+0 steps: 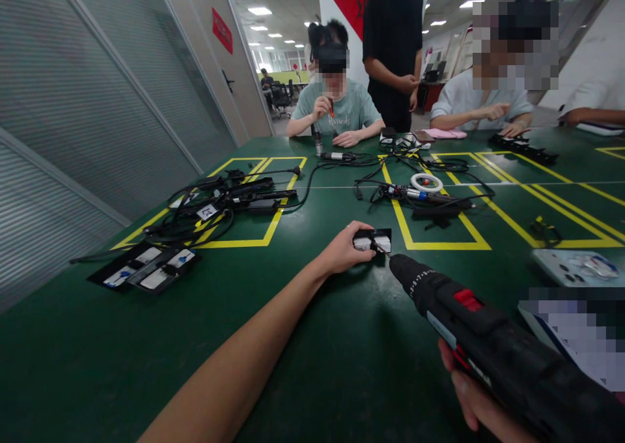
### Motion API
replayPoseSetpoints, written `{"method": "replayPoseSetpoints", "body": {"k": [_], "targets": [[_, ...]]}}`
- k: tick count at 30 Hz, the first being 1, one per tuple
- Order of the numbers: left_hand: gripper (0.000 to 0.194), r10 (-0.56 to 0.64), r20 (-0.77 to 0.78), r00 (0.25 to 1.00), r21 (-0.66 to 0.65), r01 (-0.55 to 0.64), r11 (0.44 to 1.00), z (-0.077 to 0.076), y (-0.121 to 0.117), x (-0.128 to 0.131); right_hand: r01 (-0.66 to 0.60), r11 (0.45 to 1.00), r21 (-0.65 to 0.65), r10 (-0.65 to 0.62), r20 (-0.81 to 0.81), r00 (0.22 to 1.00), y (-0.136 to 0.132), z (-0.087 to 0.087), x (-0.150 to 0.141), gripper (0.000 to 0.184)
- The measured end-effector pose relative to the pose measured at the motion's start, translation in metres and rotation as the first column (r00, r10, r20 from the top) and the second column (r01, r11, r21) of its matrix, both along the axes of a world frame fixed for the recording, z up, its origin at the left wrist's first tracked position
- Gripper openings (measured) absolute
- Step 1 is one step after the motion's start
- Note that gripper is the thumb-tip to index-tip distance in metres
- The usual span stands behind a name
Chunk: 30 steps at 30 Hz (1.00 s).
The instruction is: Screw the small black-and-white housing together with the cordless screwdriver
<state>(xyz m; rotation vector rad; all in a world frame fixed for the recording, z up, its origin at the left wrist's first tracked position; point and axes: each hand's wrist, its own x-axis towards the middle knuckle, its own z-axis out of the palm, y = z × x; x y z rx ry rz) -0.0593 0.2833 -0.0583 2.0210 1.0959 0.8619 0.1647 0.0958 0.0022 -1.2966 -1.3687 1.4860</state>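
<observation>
At frame centre the left hand pinches a small black-and-white flat panel, the right hand clasps a black-and-red power drill, and the work seems not yet finished.

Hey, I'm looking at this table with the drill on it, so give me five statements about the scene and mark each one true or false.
1. The left hand holds a small black panel with white parts. True.
2. The power drill lies on the green table. False: the right hand holds it.
3. The drill bit points toward the small black panel. True.
4. The white ring is on the left side of the picture. False: it is right of centre, among the cables.
5. The tape outlines on the table are red. False: they are yellow.
</observation>
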Motion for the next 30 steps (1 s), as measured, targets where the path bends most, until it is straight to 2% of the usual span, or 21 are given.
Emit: {"method": "replayPoseSetpoints", "body": {"k": [4,8,16,19,25,30], "targets": [[0.048,-0.002,-0.004,1.0,-0.005,0.002,1.0,-0.002,0.001,0.0,-0.009,1.0,-0.03,0.008,-0.024,1.0,0.001,-0.01,0.004,0.014],[0.048,0.008,0.0,1.0,-0.012,-0.008,1.0,-0.004,0.003,0.0,-0.005,1.0,-0.026,0.003,-0.042,0.999,0.001,-0.016,0.008,0.012],[0.048,-0.012,0.025,1.0,-0.055,0.013,0.998,-0.003,0.004,-0.001,-0.006,1.0,0.03,0.007,-0.027,1.0,0.0,-0.005,0.006,0.012],[0.049,-0.018,0.034,0.999,-0.075,0.02,0.997,-0.005,0.005,-0.001,-0.015,0.999,0.042,0.016,-0.022,1.0,0.0,-0.007,0.005,0.013],[0.047,-0.023,0.046,0.999,-0.098,0.027,0.995,-0.007,0.008,-0.001,-0.013,0.999,0.033,0.013,-0.016,1.0,0.002,-0.023,0.007,0.015],[0.047,-0.029,0.061,0.998,-0.121,0.036,0.992,-0.006,0.007,0.0,-0.071,0.997,0.004,0.071,-0.031,0.997,0.004,-0.045,0.017,0.018]]}}
